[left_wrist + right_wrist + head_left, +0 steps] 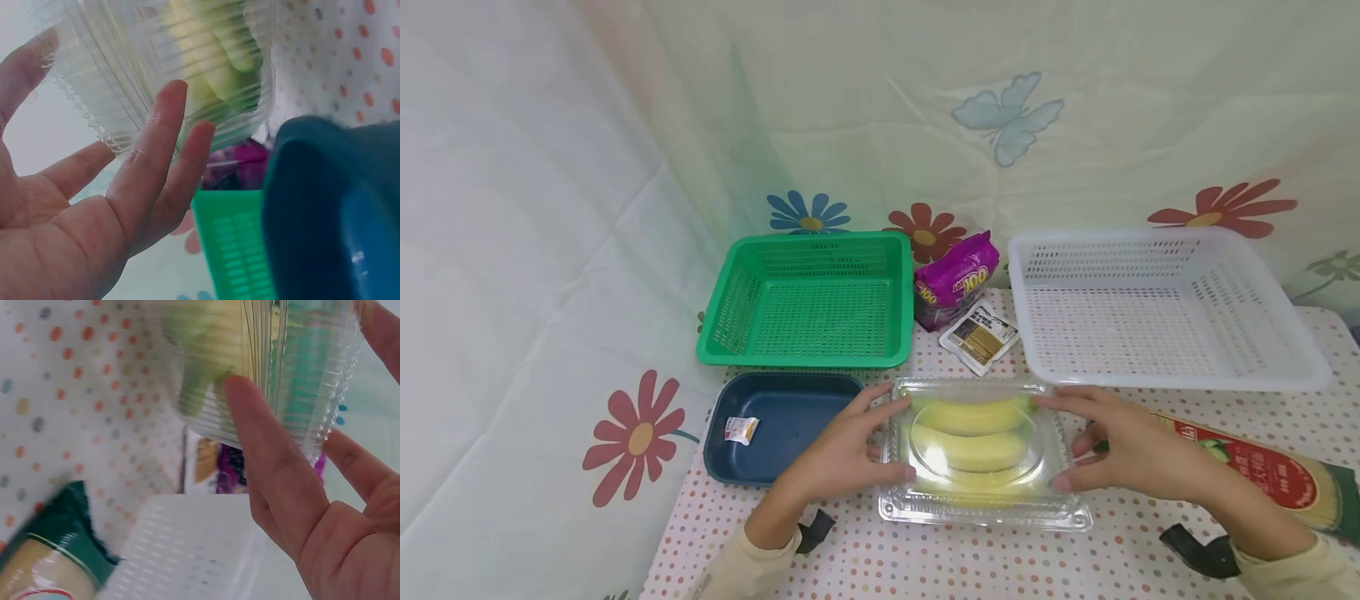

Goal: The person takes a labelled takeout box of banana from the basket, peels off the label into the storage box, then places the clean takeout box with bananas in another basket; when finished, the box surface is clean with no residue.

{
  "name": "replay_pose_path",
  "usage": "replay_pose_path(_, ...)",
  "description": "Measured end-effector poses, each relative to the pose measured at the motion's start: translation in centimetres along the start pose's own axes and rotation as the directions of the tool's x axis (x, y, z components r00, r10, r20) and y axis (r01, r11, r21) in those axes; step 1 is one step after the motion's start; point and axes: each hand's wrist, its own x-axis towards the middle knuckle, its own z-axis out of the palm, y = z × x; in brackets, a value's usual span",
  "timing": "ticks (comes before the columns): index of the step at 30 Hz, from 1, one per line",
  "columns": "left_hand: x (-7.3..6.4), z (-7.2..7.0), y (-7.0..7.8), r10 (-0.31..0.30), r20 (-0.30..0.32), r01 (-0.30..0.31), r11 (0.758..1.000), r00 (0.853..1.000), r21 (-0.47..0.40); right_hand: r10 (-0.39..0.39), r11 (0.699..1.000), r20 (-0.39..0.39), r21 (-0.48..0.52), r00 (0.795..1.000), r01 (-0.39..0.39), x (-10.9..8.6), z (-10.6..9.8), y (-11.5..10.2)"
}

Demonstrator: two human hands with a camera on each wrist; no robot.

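Note:
A clear plastic clamshell box [985, 500] with yellow bananas [973, 450] inside lies in front of me, its lid down over the fruit. My left hand [842, 450] holds its left side, thumb at the near left part of the lid and fingers spread along the side. On the opposite side, my right hand [1120, 442] grips the box the same way. The left wrist view shows the fingers [153, 137] against the ribbed wall, with greenish banana ends behind it. In the right wrist view a fingertip touches the box [209, 419]. Whether its base touches the table is unclear.
A green basket [902, 333] and a white basket [1165, 382] stand at the back. Between them are a purple bag [955, 279] and a flat packet [980, 337]. A dark blue tray [805, 417] holds a small sachet [742, 430]. A spaghetti pack [1285, 475] lies right.

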Motion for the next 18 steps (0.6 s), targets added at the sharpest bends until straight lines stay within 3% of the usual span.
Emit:
replay_pose_path(3,-0.5,-0.6,0.6,0.015,-0.011,-0.015,0.999,1.000,-0.046,0.021,0.999,0.032,0.042,0.999,-0.022,-0.3,-0.6,-0.6)
replay_pose_path(10,-1.5,-2.0,1.6,0.075,-0.048,-0.079,0.992,0.996,-0.098,-0.018,0.995,0.056,0.102,0.998,0.012,-0.6,-2.3,-2.3)
replay_pose_path(18,-1.9,-4.4,2.0,0.095,-0.156,-0.113,0.988,0.983,-0.109,-0.041,0.998,-0.049,0.055,0.998,0.043,0.2,-3.0,-4.7)
